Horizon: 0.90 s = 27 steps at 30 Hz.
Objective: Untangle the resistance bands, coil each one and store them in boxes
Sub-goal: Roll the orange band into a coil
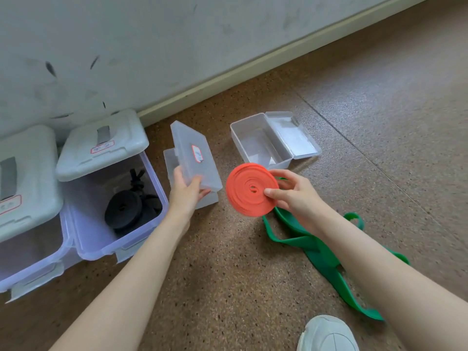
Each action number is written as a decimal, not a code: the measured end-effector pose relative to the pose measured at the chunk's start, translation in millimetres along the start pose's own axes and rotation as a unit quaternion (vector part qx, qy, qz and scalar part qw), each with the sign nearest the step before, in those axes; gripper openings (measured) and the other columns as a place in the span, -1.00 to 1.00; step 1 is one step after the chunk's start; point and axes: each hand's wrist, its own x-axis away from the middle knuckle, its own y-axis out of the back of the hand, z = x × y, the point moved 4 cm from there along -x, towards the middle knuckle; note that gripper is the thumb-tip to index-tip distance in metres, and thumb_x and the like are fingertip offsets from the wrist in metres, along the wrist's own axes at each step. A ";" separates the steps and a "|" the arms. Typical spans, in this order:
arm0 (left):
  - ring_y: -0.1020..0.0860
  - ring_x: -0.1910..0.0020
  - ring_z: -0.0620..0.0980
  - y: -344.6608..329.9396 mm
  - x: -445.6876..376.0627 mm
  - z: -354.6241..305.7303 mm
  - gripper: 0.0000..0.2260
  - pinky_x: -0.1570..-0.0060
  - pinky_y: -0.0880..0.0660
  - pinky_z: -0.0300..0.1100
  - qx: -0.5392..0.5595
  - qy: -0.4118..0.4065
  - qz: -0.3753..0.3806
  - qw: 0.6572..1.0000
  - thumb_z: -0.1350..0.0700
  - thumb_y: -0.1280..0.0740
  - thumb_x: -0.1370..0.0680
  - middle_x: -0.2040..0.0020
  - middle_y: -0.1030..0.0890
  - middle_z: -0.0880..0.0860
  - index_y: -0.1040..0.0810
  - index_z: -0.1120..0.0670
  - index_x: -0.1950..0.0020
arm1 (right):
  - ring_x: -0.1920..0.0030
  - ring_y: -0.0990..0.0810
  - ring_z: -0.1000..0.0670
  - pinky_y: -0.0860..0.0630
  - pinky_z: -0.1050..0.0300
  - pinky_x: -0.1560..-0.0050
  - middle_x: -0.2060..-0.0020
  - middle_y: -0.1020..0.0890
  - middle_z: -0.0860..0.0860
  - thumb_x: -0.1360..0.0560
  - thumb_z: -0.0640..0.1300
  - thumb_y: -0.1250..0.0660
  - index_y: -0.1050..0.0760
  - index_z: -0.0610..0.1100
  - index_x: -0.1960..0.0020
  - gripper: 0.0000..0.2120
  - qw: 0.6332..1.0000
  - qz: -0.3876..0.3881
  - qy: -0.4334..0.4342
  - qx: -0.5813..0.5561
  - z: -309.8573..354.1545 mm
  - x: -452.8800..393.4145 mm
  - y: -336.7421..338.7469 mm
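Note:
My right hand [291,191] pinches a flat orange coiled band [249,192] and holds it above the floor. My left hand [186,192] grips the raised lid of a small clear box [193,158], thumb on top of the lid's near edge. A second small clear box [260,143] lies open beyond the coil, its lid flat to the right. An uncoiled green band [316,252] sprawls on the floor under my right forearm. A black coiled band [124,211] and a knotted black band lie inside a large clear bin [86,234].
Another large clear bin [25,249] with a grey lid stands at the far left. Both bins sit against the white wall [177,46]. A white shoe [326,333] shows at the bottom right on the speckled brown floor.

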 end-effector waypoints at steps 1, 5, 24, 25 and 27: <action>-0.55 -0.11 0.01 -10.1 2.0 -2.5 -0.73 0.10 -0.54 -0.28 0.007 -0.005 0.036 0.999 0.13 -0.18 -0.61 -0.27 -0.43 0.07 -0.24 -0.01 -0.30 | 0.08 -0.62 -0.03 -0.56 0.06 -0.01 0.01 -0.62 -0.13 -0.44 -0.46 -0.29 -0.47 -0.17 -0.14 -0.66 0.999 -0.005 -0.003 -0.039 2.5 -0.2 1.8; -0.49 -0.22 0.07 -44.3 2.3 -7.2 -0.55 -0.14 -0.45 -0.17 -0.015 0.017 0.145 0.989 -0.07 -0.11 -0.62 -0.34 -0.40 0.08 -0.16 0.00 -0.49 | 0.16 -0.64 0.09 -0.58 0.22 0.08 0.13 -0.64 -0.01 -0.46 -0.47 -0.25 -0.47 -0.13 -0.09 -0.68 0.990 -0.041 0.040 -0.130 25.2 0.3 11.0; 0.05 -0.52 0.18 17.2 31.6 45.0 -0.45 -0.47 0.02 -0.04 -0.712 -0.211 0.149 0.654 0.26 -0.09 -0.58 -0.53 0.04 0.28 0.09 0.30 -0.50 | -0.15 -0.53 -0.14 -0.53 -0.06 -0.11 -0.14 -0.54 -0.13 -0.49 -0.29 -0.29 -0.32 -0.11 -0.24 -0.65 0.886 -0.046 0.181 0.425 7.6 -83.9 -136.1; 0.06 -0.52 0.17 19.0 33.8 48.4 -0.44 -0.47 0.03 -0.05 -0.705 -0.212 0.147 0.660 0.28 -0.08 -0.58 -0.53 0.08 0.28 0.12 0.31 -0.50 | -0.14 -0.52 -0.16 -0.52 -0.07 -0.10 -0.13 -0.55 -0.15 -0.48 -0.31 -0.28 -0.33 -0.13 -0.24 -0.64 0.848 -0.005 0.210 0.487 2.4 -85.8 -140.1; 0.05 -0.53 0.14 23.0 38.1 53.0 -0.42 -0.46 0.01 -0.10 -0.687 -0.214 0.144 0.679 0.30 -0.08 -0.57 -0.53 0.13 0.28 0.17 0.30 -0.50 | -0.11 -0.51 -0.17 -0.49 -0.04 -0.05 -0.11 -0.54 -0.18 -0.47 -0.32 -0.27 -0.32 -0.18 -0.23 -0.65 0.808 0.073 0.191 0.553 -10.9 -89.9 -140.2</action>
